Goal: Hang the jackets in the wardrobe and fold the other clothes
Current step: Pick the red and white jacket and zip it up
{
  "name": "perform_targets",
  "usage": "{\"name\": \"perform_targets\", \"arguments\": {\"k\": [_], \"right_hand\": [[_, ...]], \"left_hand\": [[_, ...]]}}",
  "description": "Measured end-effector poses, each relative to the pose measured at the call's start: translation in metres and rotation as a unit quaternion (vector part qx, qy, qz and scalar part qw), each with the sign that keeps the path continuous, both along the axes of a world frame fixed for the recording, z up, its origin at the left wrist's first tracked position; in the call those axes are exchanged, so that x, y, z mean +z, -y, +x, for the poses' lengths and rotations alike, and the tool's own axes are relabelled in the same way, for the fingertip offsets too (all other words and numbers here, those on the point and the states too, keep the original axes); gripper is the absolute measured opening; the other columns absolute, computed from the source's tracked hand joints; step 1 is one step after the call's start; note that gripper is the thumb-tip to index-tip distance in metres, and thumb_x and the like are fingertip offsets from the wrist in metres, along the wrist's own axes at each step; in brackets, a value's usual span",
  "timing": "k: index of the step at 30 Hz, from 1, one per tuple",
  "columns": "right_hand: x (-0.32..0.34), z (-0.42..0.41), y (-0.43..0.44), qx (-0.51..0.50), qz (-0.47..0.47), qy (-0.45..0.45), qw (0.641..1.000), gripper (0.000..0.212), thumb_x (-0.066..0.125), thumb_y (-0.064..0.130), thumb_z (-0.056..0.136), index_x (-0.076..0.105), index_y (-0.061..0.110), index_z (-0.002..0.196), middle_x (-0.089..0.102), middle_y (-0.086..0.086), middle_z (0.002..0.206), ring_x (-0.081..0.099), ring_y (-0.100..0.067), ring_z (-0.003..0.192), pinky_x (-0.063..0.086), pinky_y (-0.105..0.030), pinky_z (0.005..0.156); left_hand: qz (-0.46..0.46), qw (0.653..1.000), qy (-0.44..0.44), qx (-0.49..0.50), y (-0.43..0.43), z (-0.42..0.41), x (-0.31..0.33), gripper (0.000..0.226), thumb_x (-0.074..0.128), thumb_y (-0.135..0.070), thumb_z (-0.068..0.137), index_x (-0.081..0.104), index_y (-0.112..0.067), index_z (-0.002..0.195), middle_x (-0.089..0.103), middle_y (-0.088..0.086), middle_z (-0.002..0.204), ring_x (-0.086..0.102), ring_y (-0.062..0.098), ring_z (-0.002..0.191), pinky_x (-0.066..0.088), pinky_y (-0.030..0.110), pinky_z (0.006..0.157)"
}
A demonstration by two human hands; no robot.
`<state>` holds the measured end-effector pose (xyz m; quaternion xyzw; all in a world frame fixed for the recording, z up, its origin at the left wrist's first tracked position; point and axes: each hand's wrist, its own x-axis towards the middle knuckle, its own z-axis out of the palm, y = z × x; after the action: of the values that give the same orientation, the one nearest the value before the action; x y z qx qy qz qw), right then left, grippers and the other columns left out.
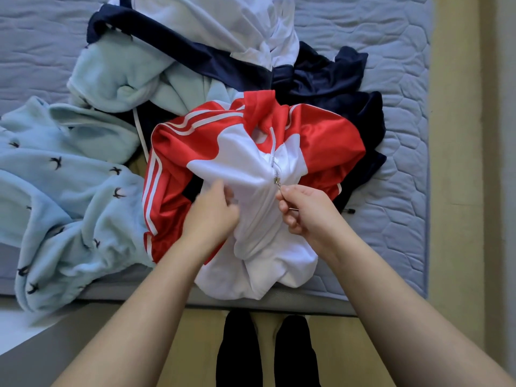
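A red and white track jacket with white sleeve stripes lies crumpled at the near edge of the bed. My left hand grips the white front fabric just left of the zip. My right hand pinches the metal zip pull, which sits partway along the white zip. Behind the jacket lies a navy and white jacket. A pale blue fleece garment with small dark bird prints spreads to the left and hangs over the bed edge.
The clothes rest on a bed with a quilted blue-grey mattress cover. A beige floor strip runs along the right side. My dark-socked feet stand on the floor just below the bed edge.
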<state>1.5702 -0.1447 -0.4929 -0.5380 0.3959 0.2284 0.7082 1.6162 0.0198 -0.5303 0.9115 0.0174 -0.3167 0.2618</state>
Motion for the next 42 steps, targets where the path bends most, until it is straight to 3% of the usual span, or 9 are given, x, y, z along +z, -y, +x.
{"name": "perform_targets", "arguments": {"k": [5,11,20,23,29,32,36,39,42], "right_hand": [[0.003,-0.002,-0.003,0.025,-0.027,0.013,0.999,0.025,0.048,0.017,0.096,0.057,0.016,0.073,0.05,0.006,0.056,0.036,-0.006,0.04,0.027,-0.016,0.039],[0.002,-0.011,-0.006,0.049,-0.079,0.042,0.995,0.028,0.048,0.014,0.095,0.057,0.014,0.069,0.051,0.008,0.049,0.038,-0.005,0.039,0.03,-0.013,0.039],[-0.015,-0.036,-0.011,0.064,-0.092,0.051,0.992,0.031,0.047,0.011,0.094,0.057,0.016,0.065,0.052,0.008,0.047,0.039,-0.01,0.044,0.033,-0.017,0.043],[-0.015,-0.044,-0.008,0.106,-0.138,0.036,0.984,0.03,0.048,0.014,0.094,0.057,0.017,0.065,0.057,0.005,0.059,0.047,-0.009,0.052,0.041,-0.02,0.053],[-0.012,-0.027,0.006,0.102,-0.333,0.056,0.936,0.016,0.057,0.023,0.087,0.051,0.024,0.101,0.055,0.008,0.1,0.054,-0.017,0.103,0.042,-0.036,0.095],[0.001,0.01,0.005,0.05,-0.357,0.09,0.928,0.051,0.062,0.035,0.084,0.04,0.019,0.127,0.052,-0.001,0.12,0.051,-0.021,0.111,0.042,-0.036,0.092],[-0.011,0.057,-0.02,0.187,-0.431,0.018,0.883,0.08,0.066,0.043,0.078,0.023,0.016,0.14,0.052,-0.007,0.127,0.053,-0.029,0.115,0.044,-0.037,0.085],[-0.028,0.066,-0.035,0.215,-0.438,-0.059,0.871,0.047,0.06,0.029,0.082,0.044,0.012,0.123,0.06,-0.006,0.112,0.058,-0.028,0.104,0.037,-0.032,0.072],[-0.021,0.062,-0.035,0.015,-0.281,-0.053,0.958,0.009,0.054,0.018,0.075,0.061,0.013,0.079,0.058,-0.004,0.076,0.055,-0.026,0.08,0.041,-0.031,0.068]], "left_hand": [[-0.083,0.983,0.158,0.038,0.054,0.053,0.041,0.003,0.05,-0.016,0.083,0.052,-0.015,0.086,0.059,-0.001,0.08,0.056,0.023,0.081,0.044,0.034,0.072],[0.12,0.992,-0.018,-0.036,0.101,0.072,0.023,0.037,0.053,-0.029,0.087,0.045,-0.011,0.119,0.058,0.002,0.102,0.051,0.021,0.084,0.028,0.028,0.058],[0.054,0.973,-0.192,0.118,0.082,0.053,-0.016,0.012,0.055,-0.003,0.08,0.064,-0.008,0.072,0.069,0.008,0.072,0.068,0.024,0.073,0.053,0.033,0.081],[-0.145,0.923,-0.198,0.296,0.073,0.047,-0.007,0.017,0.046,0.003,0.087,0.054,-0.007,0.076,0.063,0.01,0.062,0.065,0.024,0.063,0.054,0.032,0.066],[-0.491,0.717,-0.28,0.408,0.044,0.022,0.046,0.032,0.04,-0.009,0.096,0.061,-0.009,0.071,0.065,0.004,0.072,0.065,0.013,0.067,0.056,0.025,0.068],[-0.518,0.683,-0.269,0.44,0.031,0.011,0.06,0.053,0.036,-0.008,0.094,0.062,-0.012,0.048,0.062,0.002,0.056,0.063,0.013,0.053,0.055,0.022,0.057],[-0.543,0.658,-0.242,0.462,0.018,-0.003,0.061,0.031,0.033,-0.008,0.092,0.057,-0.009,0.072,0.065,0.006,0.071,0.066,0.015,0.061,0.055,0.024,0.055],[-0.545,0.65,-0.23,0.477,0.004,-0.009,0.055,0.033,0.031,-0.01,0.091,0.056,-0.013,0.071,0.066,0.003,0.07,0.066,0.017,0.067,0.054,0.025,0.057],[-0.546,0.636,-0.224,0.498,-0.009,-0.012,0.064,0.034,0.036,-0.027,0.096,0.059,-0.016,0.073,0.067,0.0,0.07,0.065,0.016,0.071,0.054,0.024,0.06]]}}
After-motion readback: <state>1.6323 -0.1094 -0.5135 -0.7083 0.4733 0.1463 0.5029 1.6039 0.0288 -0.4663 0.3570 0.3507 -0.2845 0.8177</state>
